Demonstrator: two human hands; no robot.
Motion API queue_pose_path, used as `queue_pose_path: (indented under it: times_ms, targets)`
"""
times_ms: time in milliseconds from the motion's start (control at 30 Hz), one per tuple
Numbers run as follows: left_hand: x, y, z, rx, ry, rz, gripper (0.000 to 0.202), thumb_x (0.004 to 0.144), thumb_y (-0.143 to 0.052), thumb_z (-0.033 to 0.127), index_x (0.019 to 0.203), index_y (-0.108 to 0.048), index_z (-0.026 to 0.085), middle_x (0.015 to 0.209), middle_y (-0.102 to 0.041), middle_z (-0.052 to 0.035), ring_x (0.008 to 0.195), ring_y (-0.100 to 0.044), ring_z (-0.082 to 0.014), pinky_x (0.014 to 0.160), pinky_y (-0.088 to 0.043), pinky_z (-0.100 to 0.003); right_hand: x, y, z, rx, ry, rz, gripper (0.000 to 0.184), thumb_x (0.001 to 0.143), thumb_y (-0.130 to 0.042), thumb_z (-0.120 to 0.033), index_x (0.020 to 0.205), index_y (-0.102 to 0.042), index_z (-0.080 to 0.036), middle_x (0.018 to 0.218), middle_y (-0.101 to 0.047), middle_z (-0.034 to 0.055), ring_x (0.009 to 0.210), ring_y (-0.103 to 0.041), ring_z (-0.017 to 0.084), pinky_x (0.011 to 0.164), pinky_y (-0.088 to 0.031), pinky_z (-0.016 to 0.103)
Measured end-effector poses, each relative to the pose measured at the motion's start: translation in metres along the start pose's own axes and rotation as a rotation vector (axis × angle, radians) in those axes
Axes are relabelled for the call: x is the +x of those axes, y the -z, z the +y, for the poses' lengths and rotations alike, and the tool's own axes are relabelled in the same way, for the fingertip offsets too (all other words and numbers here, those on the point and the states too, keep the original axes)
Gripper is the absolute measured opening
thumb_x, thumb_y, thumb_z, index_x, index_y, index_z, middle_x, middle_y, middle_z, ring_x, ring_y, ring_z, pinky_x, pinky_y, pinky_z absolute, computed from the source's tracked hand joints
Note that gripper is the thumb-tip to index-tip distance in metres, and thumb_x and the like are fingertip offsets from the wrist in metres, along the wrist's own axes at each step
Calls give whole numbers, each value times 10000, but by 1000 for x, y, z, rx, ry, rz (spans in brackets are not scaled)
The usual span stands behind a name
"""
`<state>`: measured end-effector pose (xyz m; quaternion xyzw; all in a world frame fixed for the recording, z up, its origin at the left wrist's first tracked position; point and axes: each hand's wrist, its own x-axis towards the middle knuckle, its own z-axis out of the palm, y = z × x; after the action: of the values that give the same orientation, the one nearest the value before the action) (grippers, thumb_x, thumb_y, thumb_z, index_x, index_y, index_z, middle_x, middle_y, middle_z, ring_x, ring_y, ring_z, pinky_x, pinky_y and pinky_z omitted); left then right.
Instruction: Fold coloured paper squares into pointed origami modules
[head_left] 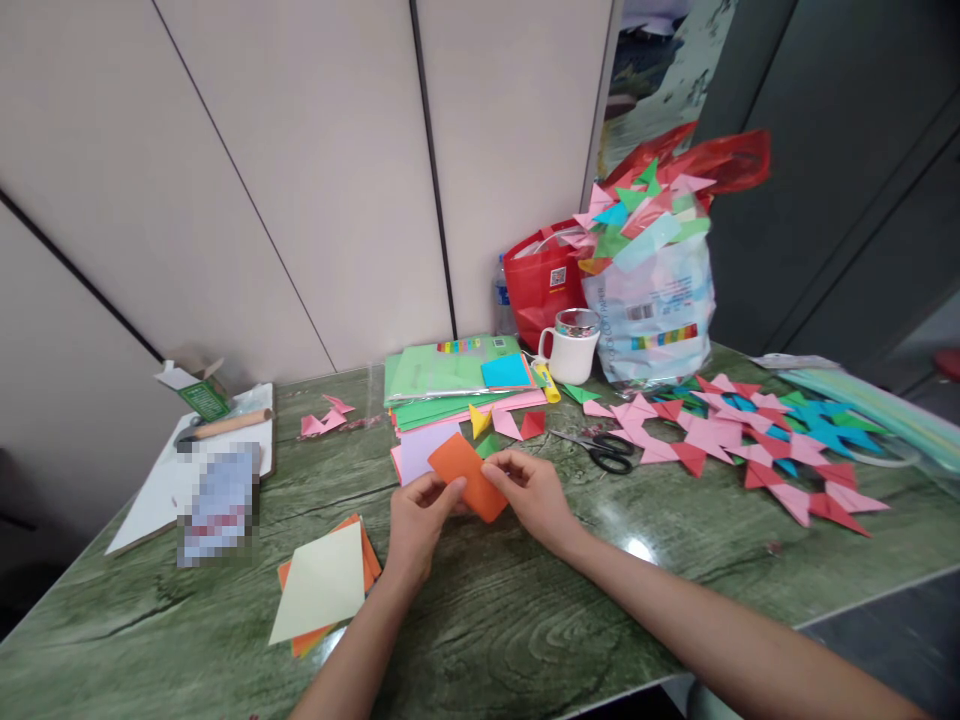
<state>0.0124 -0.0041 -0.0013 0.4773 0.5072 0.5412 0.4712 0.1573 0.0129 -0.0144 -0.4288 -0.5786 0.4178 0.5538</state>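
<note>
Two bare forearms reach in from the bottom edge over a green bench. The left hand and right hand hold a folded orange paper between them, just above the bench. Fingers of each hand are closed on its opposite edges. A pale yellow sheet lies to the left, scissors farther right.

The orange sheet is seen to be thin, smooth, matt paper. The table is finished in a glossy green wood-grain surface, on which light is reflected. The folded stars are made of matt coloured paper. The scissors are fitted with black plastic handles and metal blades. The mug is finished in glossy white and capped with shiny metal. The clear bag is made of thin, crinkled plastic.
</note>
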Motion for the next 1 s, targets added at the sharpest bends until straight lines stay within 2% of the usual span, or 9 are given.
queue_pose_path:
  times_ms: [300,367,467,533,800,1000]
  targets:
    - [-1,1,4,36,-37,42,186,574,-734,269,483,-635,141,477,-622,15,473,-549,-115,498,-423,-211,-1,0,-3,6,2,-31,226,744,-567,-374,697,-600,-156,674,-619,26,615,-562,141,565,-457,236]
    - [-1,2,6,0,-50,19,119,591,-725,259,602,-692,144,592,-681,-4,553,-590,-135,553,-449,-223,-1,1,-4,12,-1,-41,220,744,-566,-367,698,-599,-155,672,-618,22,617,-559,139,571,-454,236]
    - [0,2,8,-104,-61,-4,238,622,-706,271,829,-714,155,836,-718,-52,736,-636,-184,690,-481,-278,-1,0,-5,2,-8,-58,214,744,-563,-358,693,-599,-153,657,-610,17,600,-544,133,557,-439,233]
    - [1,3,9,-173,-57,3,264,642,-691,290,867,-709,154,876,-716,-68,793,-639,-203,741,-484,-308,-1,0,-5,-12,-10,-69,215,744,-559,-356,682,-598,-153,638,-599,12,581,-530,128,540,-423,231]
    - [3,6,11,-269,18,76,258,580,-736,283,787,-720,131,804,-724,-90,730,-654,-207,707,-511,-325,-1,0,-4,-15,-8,-89,212,742,-552,-346,677,-593,-148,631,-585,11,580,-515,125,546,-410,231]
    - [4,7,6,-263,-35,131,178,560,-743,280,652,-703,133,650,-713,-47,593,-638,-159,612,-519,-271,-2,-1,-4,-34,-1,-114,202,738,-549,-332,684,-597,-144,650,-587,20,597,-517,130,562,-409,237]
